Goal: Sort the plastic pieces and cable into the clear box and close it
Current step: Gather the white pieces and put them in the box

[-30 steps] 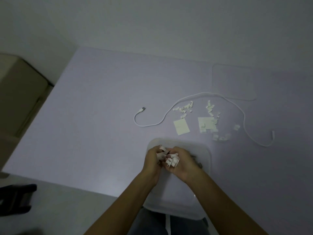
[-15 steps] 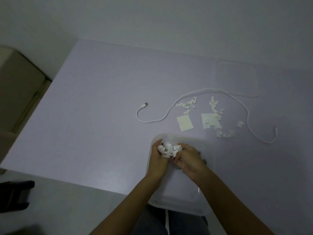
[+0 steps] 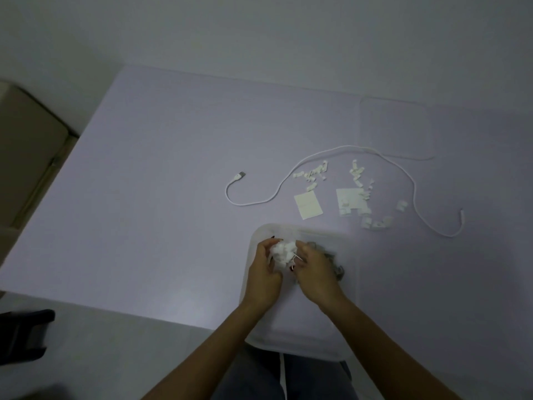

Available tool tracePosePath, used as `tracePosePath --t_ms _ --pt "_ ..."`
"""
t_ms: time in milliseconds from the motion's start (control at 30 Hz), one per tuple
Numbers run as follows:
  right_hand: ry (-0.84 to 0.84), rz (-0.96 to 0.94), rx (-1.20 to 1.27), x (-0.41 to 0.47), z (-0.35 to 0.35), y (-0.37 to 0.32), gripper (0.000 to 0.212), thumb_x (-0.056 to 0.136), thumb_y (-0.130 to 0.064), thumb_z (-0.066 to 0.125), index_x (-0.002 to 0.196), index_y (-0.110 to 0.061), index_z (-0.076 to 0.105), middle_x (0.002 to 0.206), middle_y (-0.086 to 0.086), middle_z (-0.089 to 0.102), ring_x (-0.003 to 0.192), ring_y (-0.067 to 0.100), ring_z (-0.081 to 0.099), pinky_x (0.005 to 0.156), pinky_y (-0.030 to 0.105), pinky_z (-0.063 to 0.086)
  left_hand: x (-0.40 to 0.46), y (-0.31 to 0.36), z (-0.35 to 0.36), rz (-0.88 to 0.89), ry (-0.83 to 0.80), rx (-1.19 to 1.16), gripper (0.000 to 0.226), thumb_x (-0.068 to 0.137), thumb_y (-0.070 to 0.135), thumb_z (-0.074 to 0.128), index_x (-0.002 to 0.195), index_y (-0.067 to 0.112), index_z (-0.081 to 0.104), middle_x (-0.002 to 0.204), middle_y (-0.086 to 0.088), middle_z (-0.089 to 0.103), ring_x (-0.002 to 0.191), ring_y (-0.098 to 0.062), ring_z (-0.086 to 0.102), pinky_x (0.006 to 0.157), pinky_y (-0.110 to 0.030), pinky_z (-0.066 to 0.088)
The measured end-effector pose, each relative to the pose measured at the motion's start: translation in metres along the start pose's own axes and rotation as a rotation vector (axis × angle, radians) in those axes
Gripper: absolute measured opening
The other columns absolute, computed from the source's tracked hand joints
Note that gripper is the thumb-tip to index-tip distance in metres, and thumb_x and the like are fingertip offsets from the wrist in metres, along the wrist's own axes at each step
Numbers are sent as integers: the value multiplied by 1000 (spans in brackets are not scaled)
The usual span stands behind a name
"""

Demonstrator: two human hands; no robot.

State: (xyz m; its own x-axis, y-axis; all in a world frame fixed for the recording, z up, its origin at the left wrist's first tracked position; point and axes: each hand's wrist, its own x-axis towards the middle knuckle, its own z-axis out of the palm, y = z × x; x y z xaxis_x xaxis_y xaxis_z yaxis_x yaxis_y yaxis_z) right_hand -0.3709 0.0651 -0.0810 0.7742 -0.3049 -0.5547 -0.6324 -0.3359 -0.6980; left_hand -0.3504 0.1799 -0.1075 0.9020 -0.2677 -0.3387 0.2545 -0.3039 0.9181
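Note:
The clear box [image 3: 300, 339] stands at the table's near edge, partly overhanging it. Above its far end my left hand [image 3: 264, 272] and my right hand [image 3: 315, 271] cup a clump of small white plastic pieces [image 3: 284, 252] between them, fingers curled round it. Dark items lie inside the box behind my right hand. More white plastic pieces [image 3: 311, 176] lie scattered beyond the box, with another group [image 3: 375, 222] to the right. A white cable [image 3: 340, 150] loops across the table past them. The clear lid [image 3: 393, 128] lies flat at the far right.
Two pale square sheets [image 3: 308, 205] lie among the loose pieces. A beige box [image 3: 23, 140] stands off the table's left side and a black object [image 3: 20, 336] sits on the floor at the lower left. The purple table [image 3: 158, 197] ends just before my lap.
My two hands have kept the clump of pieces between them over the box's far end, shifting the grip slightly. The camera view has drifted a little.

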Motion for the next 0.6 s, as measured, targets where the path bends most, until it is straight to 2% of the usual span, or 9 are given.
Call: tracePosePath --t_ms 100,167,267,333,433,500,600 --pt "9 -52 -89 -5 0 0 45 97 -6 45 140 -13 44 126 7 60 111 20 58 96 31 48 -8 7 2 97 47 49 55 83 -11 53 114 34 43 115 15 54 104 14 52 90 -3 40" --pt "23 -89 -75 -10 -5 -2 41 97 -7 46 137 -14 48 123 4 62 109 17 59 94 27 48 -16 14 6 178 96 67 44 87 5 54 113 40 45 114 19 56 105 7 56 93 -10 43" --pt "78 -166 10 -22 -17 -7 35 93 -11 56 127 -19 57 112 -7 64 99 6 60 91 19 48 -21 26 5 298 133 89 28 91 15 55 116 27 54 113 11 60 107 -6 58 93 -20 47" --pt "159 -200 79 -26 -37 -4 27 91 -11 59 115 -23 63 103 -10 67 92 2 64 87 17 52 -10 46 7 371 101 122 25 92 11 58 115 20 56 112 8 60 104 -6 58 88 -17 49" --pt "290 -221 122 -26 -77 12 24 89 -8 59 101 -29 62 89 -19 65 81 -7 64 72 8 51 26 77 23 445 -23 273 24 92 9 56 112 22 57 107 7 59 95 -2 57 77 -7 45" --pt "360 -190 142 -20 -105 29 24 89 -8 60 100 -28 62 88 -17 66 75 -1 66 66 18 57 60 90 42 479 -138 421 21 93 12 55 112 19 59 106 3 57 87 -5 57 74 -8 45" --pt "410 -98 136 -9 -136 53 24 88 -7 61 99 -28 63 88 -11 68 68 4 68 61 32 60 104 97 66 446 -277 638 30 91 22 59 120 17 54 112 -4 51 81 -14 57 76 -23 50"
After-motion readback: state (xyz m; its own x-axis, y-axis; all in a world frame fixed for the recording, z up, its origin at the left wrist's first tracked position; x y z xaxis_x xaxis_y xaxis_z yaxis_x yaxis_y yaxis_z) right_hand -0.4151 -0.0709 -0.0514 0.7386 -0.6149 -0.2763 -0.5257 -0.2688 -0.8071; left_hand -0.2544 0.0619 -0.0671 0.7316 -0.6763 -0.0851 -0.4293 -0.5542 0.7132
